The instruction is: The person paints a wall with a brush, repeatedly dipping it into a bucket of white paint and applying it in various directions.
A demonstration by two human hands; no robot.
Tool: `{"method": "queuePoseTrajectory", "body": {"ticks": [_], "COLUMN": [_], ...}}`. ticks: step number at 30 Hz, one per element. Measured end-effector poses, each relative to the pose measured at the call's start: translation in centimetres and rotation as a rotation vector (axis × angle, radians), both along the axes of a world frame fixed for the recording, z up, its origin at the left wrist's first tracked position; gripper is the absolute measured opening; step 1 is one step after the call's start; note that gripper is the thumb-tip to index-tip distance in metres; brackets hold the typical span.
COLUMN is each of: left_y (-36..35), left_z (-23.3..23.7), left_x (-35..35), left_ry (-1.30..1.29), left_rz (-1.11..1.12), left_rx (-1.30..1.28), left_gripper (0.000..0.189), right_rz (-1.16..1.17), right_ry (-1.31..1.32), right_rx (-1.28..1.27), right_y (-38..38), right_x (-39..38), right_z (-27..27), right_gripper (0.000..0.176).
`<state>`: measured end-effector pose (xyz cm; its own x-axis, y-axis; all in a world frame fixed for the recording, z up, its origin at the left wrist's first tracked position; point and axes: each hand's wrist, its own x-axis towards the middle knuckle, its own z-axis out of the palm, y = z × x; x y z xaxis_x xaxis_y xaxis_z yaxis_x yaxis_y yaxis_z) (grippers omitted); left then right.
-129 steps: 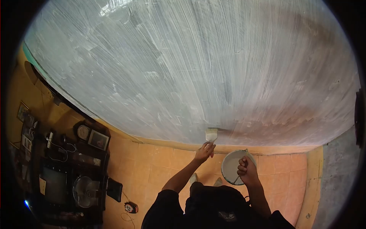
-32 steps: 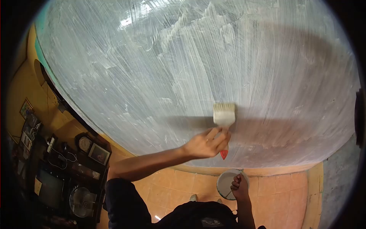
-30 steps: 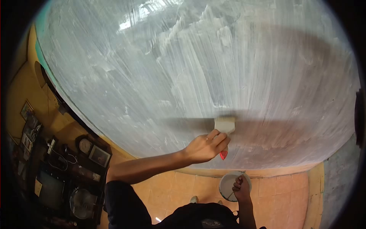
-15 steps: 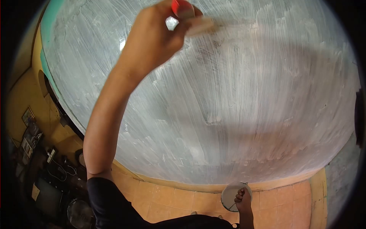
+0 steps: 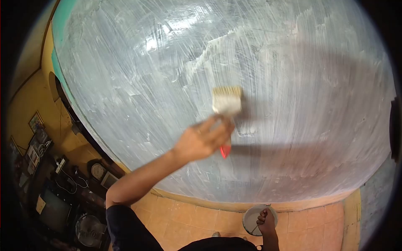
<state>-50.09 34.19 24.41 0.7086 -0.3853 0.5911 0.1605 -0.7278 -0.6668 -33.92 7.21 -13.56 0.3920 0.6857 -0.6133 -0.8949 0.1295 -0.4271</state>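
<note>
While its pale bristles are laid against the wall (image 5: pixel 301 83) just above the centre of the frame, the paintbrush (image 5: pixel 227 101) is clamped by its red handle in the left hand (image 5: pixel 203 140), the fingers curled tight around it. White streaks are spread over the grey surface around it. At the lower right, a paint bucket (image 5: pixel 250 217) is gripped by the closed right hand (image 5: pixel 266 218) above orange floor tiles (image 5: pixel 188 213). A fan (image 5: pixel 88 230) and a clock (image 5: pixel 98 170) are seen at the lower left
</note>
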Motion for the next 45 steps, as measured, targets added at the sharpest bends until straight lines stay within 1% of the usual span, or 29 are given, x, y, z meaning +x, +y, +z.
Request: {"method": "queuePoseTrajectory", "body": {"ticks": [1, 2, 4, 5, 7, 9, 10, 11, 13, 14, 15, 16, 17, 19, 20, 22, 23, 25, 27, 29, 31, 33, 34, 36, 37, 39, 41, 42, 45], "left_y": [-0.6, -0.8, -0.9, -0.5, 0.0, 2.1, 2.7, 2.9, 3.3, 4.4, 4.9, 4.9, 5.9, 4.6, 4.3, 3.4, 3.5, 3.2, 4.2, 3.9, 3.7, 2.7, 2.4, 2.0, 2.2, 2.4, 3.7, 4.4, 6.4], "left_z": [-1.3, -2.7, -4.3, -4.7, -3.9, -2.5, -0.5, 1.6, 6.4, 8.3, 10.3, 12.4, 13.9, 15.7, 15.8, 15.4, 14.8, 11.8, 8.0, 3.7, -0.7, -4.8, -6.6, -9.4, -10.3, -11.6, -11.5, -10.4, -5.0], "left_x": [-0.6, -1.0, -1.7, -2.2, -3.4, -4.0, -4.5, -4.9, -6.0, -6.4, -6.8, -7.3, -7.8, -8.2, -8.1, -7.6, -7.2, -5.6, -4.4, -4.3, -4.3, -5.2, -5.6, -6.3, -6.6, -7.3, -7.6, -7.8, -8.4], "left_ry": [0.062, 0.058, 0.157, 0.153, 0.258, 0.120, 0.096, 0.050, 0.009, -0.052, -0.111, -0.152, -0.185, -0.291, -0.292, -0.396, -0.390, -0.415, -0.322, -0.171, -0.106, 0.026, 0.025, 0.139, 0.142, 0.237, 0.211, 0.168, 0.001], "left_rz": [-0.011, -0.007, -0.049, -0.047, 0.042, -0.050, -0.078, -0.016, -0.063, -0.072, -0.114, -0.136, -0.092, -0.120, -0.120, -0.122, -0.131, -0.094, -0.029, 0.058, 0.048, 0.060, 0.059, 0.012, 0.010, -0.019, -0.024, -0.026, -0.077], "left_rx": [-0.043, -0.046, -0.424, -0.429, -0.749, -0.808, -0.847, -0.944, -0.926, -0.864, -0.872, -0.758, -0.564, -0.575, -0.576, -0.216, -0.140, -0.170, -0.197, -0.127, -0.007, -0.141, -0.142, -0.506, -0.514, -0.845, -0.891, -0.870, -0.811], "left_gripper": [0.042, 0.042, 0.039, 0.039, 0.035, 0.032, 0.029, 0.029, 0.025, 0.023, 0.023, 0.021, 0.021, 0.023, 0.023, 0.026, 0.029, 0.036, 0.042, 0.044, 0.032, 0.041, 0.041, 0.037, 0.037, 0.034, 0.031, 0.030, 0.027], "right_rz": [0.009, 0.017, 0.018, 0.016, 0.036, 0.054, 0.062, 0.069, 0.084, 0.095, 0.106, 0.108, 0.116, 0.125, 0.111, 0.094, 0.115, 0.135, 0.175, 0.182, 0.185, 0.210, 0.209, 0.215, 0.213, 0.203, 0.209, 0.214, 0.229], "right_ry": [-0.002, -0.004, -0.021, -0.036, -0.052, -0.067, -0.073, -0.081, -0.069, -0.066, -0.061, -0.062, -0.069, -0.075, -0.058, -0.040, -0.034, -0.033, -0.044, -0.051, -0.058, -0.060, -0.061, -0.061, -0.058, -0.077, -0.082, -0.091, -0.095], "right_rx": [-0.001, -0.004, -0.015, -0.023, -0.024, -0.028, 0.010, 0.047, 0.047, 0.051, 0.056, 0.052, 0.069, 0.087, 0.060, 0.035, 0.031, 0.023, 0.029, 0.012, -0.003, 0.010, 0.009, 0.002, -0.007, -0.011, -0.026, -0.029, -0.021], "right_y": [0.2, 0.3, 0.5, 0.7, 1.0, 1.4, 1.7, 1.9, 2.5, 2.8, 3.1, 3.3, 3.4, 3.7, 3.9, 4.4, 4.5, 4.7, 4.8, 5.0, 5.1, 5.0, 5.0, 4.7, 4.6, 4.4, 4.3, 4.3, 4.4], "right_x": [-0.1, -0.2, -0.6, -0.8, -1.1, -1.6, -1.9, -2.2, -2.7, -3.1, -3.4, -3.7, -3.9, -4.7, -5.0, -5.6, -5.9, -6.3, -6.6, -7.0, -7.2, -7.1, -7.0, -7.0, -7.0, -7.0, -7.1, -7.1, -7.2], "right_z": [0.1, 0.2, 0.8, 1.1, 1.4, 1.5, 1.4, 1.4, 1.6, 1.8, 2.0, 2.1, 2.1, 2.1, 2.1, 2.1, 2.0, 1.9, 1.8, 1.9, 1.9, 2.0, 2.0, 1.8, 1.8, 1.7, 1.8, 1.8, 1.4], "right_gripper": [0.026, 0.026, 0.027, 0.027, 0.027, 0.028, 0.027, 0.027, 0.027, 0.027, 0.027, 0.027, 0.027, 0.026, 0.027, 0.027, 0.027, 0.026, 0.026, 0.026, 0.027, 0.028, 0.028, 0.028, 0.028, 0.028, 0.028, 0.028, 0.027]}}
